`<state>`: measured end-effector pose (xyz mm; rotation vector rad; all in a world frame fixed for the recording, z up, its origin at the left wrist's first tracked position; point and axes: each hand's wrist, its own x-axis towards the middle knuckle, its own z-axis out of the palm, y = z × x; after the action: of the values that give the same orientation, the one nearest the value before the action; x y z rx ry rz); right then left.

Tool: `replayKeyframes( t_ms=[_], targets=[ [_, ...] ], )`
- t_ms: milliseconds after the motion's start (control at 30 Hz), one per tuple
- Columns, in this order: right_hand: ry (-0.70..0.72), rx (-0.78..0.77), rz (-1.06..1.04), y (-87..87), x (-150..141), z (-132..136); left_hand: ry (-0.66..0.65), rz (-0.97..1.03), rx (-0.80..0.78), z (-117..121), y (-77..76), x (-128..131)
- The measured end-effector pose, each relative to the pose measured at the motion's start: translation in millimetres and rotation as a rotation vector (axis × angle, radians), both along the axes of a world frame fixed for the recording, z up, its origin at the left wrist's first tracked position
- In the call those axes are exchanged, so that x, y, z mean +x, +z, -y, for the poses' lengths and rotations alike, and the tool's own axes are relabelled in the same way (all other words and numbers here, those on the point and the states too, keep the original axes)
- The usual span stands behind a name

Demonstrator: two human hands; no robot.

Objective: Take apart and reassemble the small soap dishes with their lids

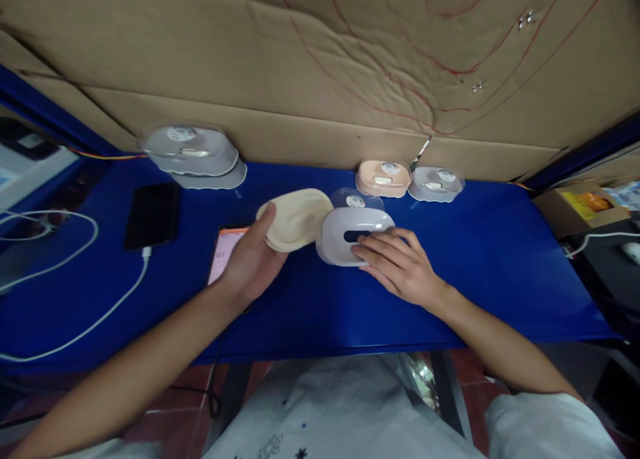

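Note:
My left hand (253, 262) grips a cream oval dish (299, 219) by its left side, thumb on the rim. My right hand (403, 264) has its fingers around the right end of a glossy pale grey oval shell (335, 238) with a dark oval slot in its top. Shell and dish meet or overlap at their near ends; I cannot tell whether they touch. Behind the shell a clear lid (356, 200) with a round white sticker shows in part, its lower edge hidden.
Peach (383, 179) and grey lidded boxes (436, 184) stand by the cardboard wall (240, 59); more grey boxes (200, 159) are stacked left. A lit phone (226, 251) lies under my left wrist. A black phone (151, 216) with a white cable (135, 289) lies on the blue table (300, 319).

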<state>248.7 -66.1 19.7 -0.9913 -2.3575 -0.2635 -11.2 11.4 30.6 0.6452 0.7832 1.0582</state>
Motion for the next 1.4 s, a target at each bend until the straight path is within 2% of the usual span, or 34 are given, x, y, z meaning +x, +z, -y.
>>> replayKeyframes(
  t_ms=[67, 133, 300, 433, 533, 633, 700, 800, 867, 933, 1033, 1167, 1300, 1400],
  targets=[
    [0.022, 0.029, -0.039, 2.2, -0.3, 2.7, -0.178, 0.003, -0.043, 8.8, -2.4, 3.7],
    [0.047, 0.008, -0.065, 0.5, -2.0, 5.3, -0.272, 0.008, -0.084, 16.7, -5.3, 7.2],
    [0.114, -0.023, -0.088, -8.3, -9.2, 7.9, -0.358, -0.001, -0.123, 25.3, -10.0, 9.3],
    [0.116, -0.009, -0.032, -10.4, -16.3, 8.2, -0.425, 0.040, -0.113, 28.3, -10.7, 6.6],
    [0.112, -0.003, 0.002, -12.7, -19.2, 6.8, -0.397, 0.049, -0.102, 30.9, -12.3, 6.6],
    [0.123, -0.045, 0.009, -18.7, -12.5, -2.5, -0.282, 0.020, -0.123, 26.9, -12.7, 6.5],
    [0.047, -0.144, -0.012, -24.4, -1.5, -14.3, -0.150, 0.003, -0.130, 19.1, -10.3, 4.1],
    [-0.146, -0.322, -0.015, -32.2, 17.7, -33.2, -0.001, 0.014, -0.119, 5.0, -3.8, -2.9],
    [-0.197, -0.375, -0.006, -34.5, 24.8, -39.9, 0.014, 0.024, -0.106, -1.0, -0.6, -6.8],
    [-0.175, -0.381, -0.039, -33.6, 23.7, -38.1, 0.005, 0.017, -0.090, -1.5, -0.5, -7.7],
    [-0.086, -0.428, -0.231, -28.4, 9.5, -22.9, -0.092, 0.006, -0.064, 7.0, -6.0, -4.4],
    [-0.091, -0.538, -0.526, -22.2, -8.8, -3.4, -0.373, -0.067, 0.054, 22.4, -14.8, -1.9],
    [-0.078, -0.494, -0.578, -19.3, -9.0, -0.2, -0.512, -0.179, 0.283, 29.9, -18.3, -6.6],
    [-0.094, -0.457, -0.531, -18.5, -6.2, 0.1, -0.540, -0.238, 0.332, 34.5, -20.6, -6.3]
  ],
)
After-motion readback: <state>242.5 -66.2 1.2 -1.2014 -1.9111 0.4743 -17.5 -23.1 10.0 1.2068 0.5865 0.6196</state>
